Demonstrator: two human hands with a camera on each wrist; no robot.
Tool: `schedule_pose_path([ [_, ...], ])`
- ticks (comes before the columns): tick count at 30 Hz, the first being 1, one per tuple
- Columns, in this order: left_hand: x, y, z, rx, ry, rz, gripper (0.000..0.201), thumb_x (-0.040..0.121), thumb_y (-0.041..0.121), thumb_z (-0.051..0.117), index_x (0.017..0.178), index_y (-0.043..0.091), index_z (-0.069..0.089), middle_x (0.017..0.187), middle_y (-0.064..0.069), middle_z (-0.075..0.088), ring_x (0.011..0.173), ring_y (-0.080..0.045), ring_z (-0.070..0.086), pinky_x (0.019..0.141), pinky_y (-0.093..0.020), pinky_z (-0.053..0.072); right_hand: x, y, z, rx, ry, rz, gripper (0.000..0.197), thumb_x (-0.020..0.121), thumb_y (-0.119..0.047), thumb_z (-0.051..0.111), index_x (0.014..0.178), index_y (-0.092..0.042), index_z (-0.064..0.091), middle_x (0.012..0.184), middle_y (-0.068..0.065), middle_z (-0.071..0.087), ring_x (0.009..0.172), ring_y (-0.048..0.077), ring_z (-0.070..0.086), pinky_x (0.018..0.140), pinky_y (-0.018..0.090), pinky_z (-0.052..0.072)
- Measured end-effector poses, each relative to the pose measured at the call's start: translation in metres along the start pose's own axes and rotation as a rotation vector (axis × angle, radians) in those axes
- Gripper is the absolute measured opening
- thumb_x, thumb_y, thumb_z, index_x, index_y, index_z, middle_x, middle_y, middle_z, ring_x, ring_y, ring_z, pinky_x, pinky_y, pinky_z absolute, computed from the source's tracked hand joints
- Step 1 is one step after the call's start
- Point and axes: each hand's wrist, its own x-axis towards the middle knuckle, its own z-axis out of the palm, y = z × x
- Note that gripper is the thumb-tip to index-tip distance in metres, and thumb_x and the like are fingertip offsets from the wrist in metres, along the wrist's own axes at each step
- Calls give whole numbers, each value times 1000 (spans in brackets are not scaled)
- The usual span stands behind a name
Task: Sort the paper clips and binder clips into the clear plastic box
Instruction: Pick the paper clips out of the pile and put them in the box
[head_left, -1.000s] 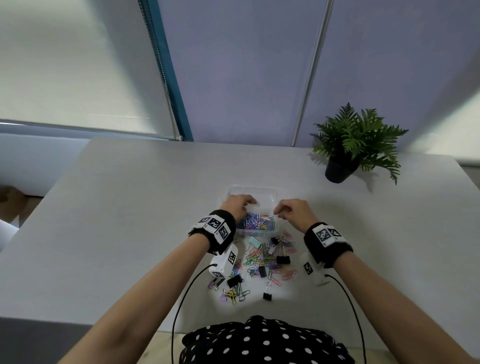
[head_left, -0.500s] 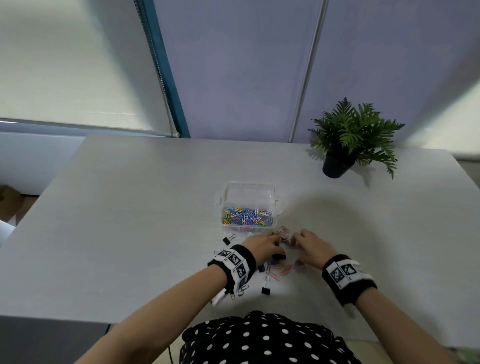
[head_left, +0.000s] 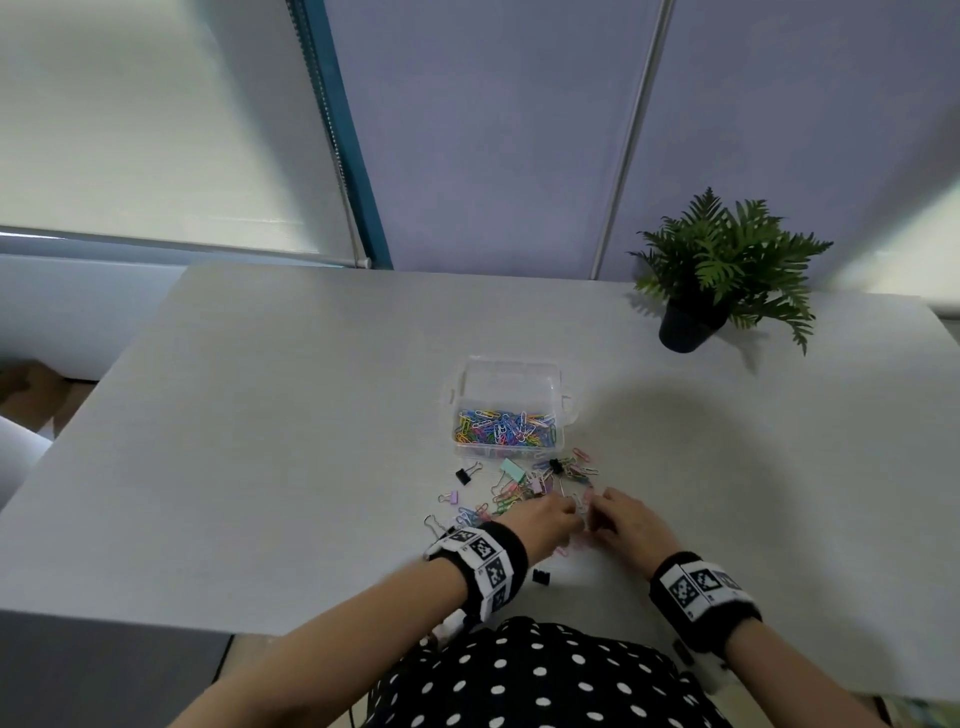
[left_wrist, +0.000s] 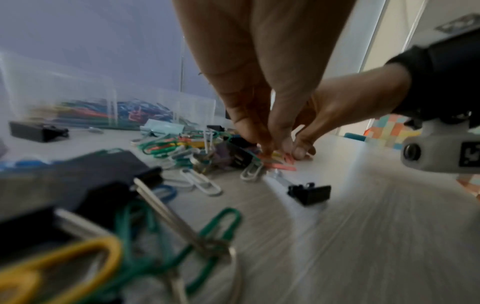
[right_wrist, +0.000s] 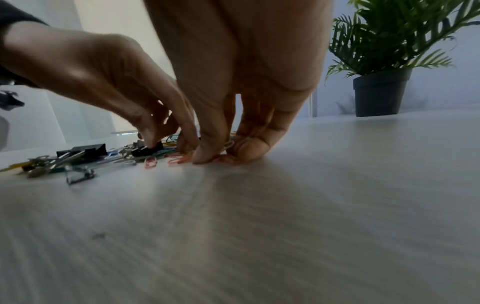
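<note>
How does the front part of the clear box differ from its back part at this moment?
The front part of the clear plastic box is nearer to the person; the back part is farther. The front part holds a heap of colored paper clips, while the back part looks bare. Both have clear walls and stand open on the table.

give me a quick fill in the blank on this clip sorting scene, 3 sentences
1. The clear plastic box already holds a layer of colourful ____ clips.
2. The potted plant stands on the table beyond the box, toward the person's ____ side.
3. The left hand and right hand both reach into the loose pile, which lies ____ the box.

Missing words: paper; right; outside
</note>
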Motion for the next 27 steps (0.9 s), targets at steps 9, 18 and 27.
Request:
schedule_pose_path([
  [9, 21, 1, 0, 99, -6, -58, 17, 86, -2, 48, 102, -5, 55, 111, -23, 49, 102, -35, 52, 78, -45, 49, -9, 2, -4, -32, -16, -9, 18, 80, -12, 54, 97, -5, 54, 104, 13, 56, 101, 27, 51, 79, 31, 37],
  [18, 23, 3, 0, 314, -53, 23, 30, 92, 4, 43, 119, -8, 49, 131, -23, 43, 121, -38, 43, 90, -48, 47, -12, 0, -4, -140, -4, 17, 19, 84, -22, 55, 100, -12, 52, 97, 4, 53, 101, 22, 49, 75, 30, 38],
  [27, 20, -4, -19, 71, 57, -116, 27, 87, 0, 49, 114, 3, 48, 123, -15, 49, 114, -31, 47, 95, -38, 40, -24, 12, -14, 60, 14, -46, 10, 79, -8, 59, 80, -15, 52, 84, 0, 50, 81, 22, 49, 72, 28, 36],
])
